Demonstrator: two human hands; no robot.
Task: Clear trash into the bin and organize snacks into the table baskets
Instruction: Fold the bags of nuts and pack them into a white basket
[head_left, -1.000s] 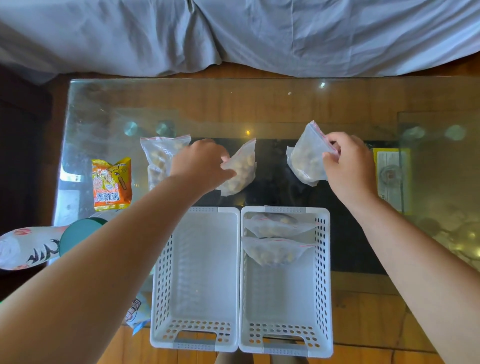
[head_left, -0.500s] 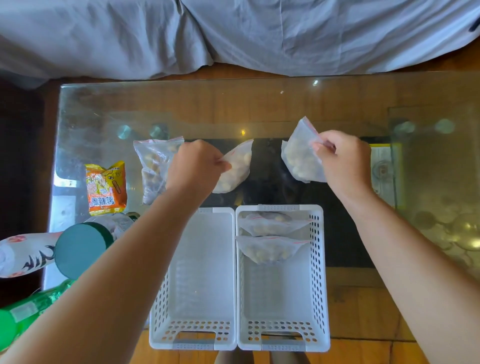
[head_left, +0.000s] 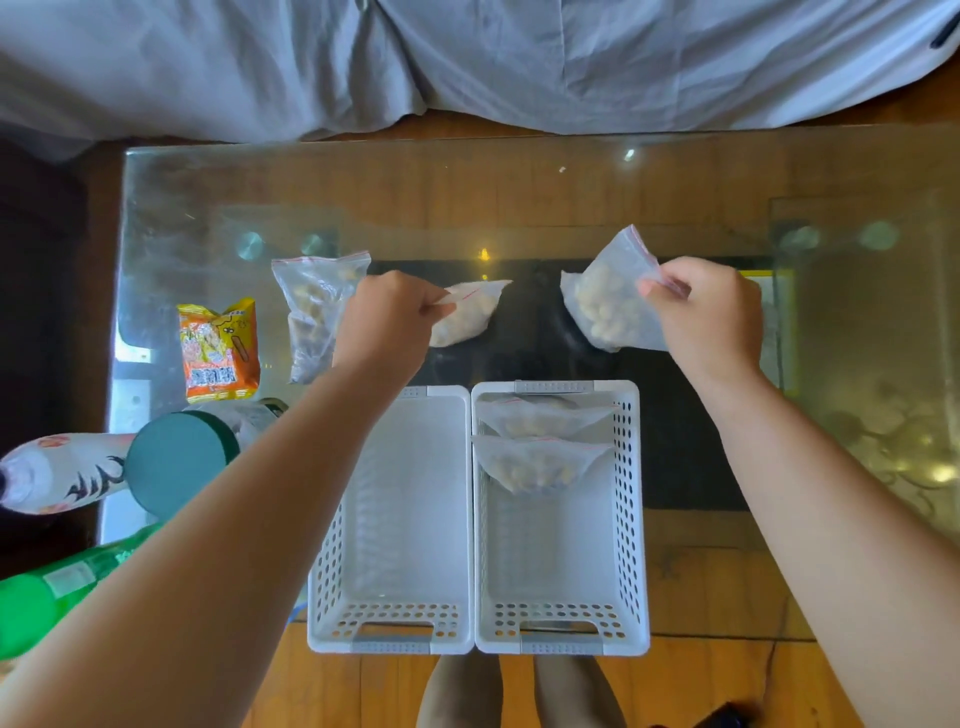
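Two white perforated baskets stand side by side at the table's near edge: the left basket (head_left: 332, 571) holds nothing, the right basket (head_left: 631, 519) holds two clear zip bags of pale snacks (head_left: 540, 462). My left hand (head_left: 384, 322) pinches the top of a clear snack bag (head_left: 470, 317) just beyond the left basket. My right hand (head_left: 706, 317) pinches the red-striped zip edge of another snack bag (head_left: 605, 301), lifted beyond the right basket. A third loose zip bag (head_left: 314, 306) lies on the glass to the left.
On the glass table (head_left: 467, 208) an orange snack packet (head_left: 221, 348) lies at the left. A green-lidded can (head_left: 174, 462), a white printed bottle (head_left: 62, 470) and a green bottle (head_left: 52, 597) lie at the left edge. Grey fabric (head_left: 467, 57) covers the far side.
Both hands kept their pinch on the bags and hardly moved; the camera tilted down slightly, bringing the green bottle into view at lower left.
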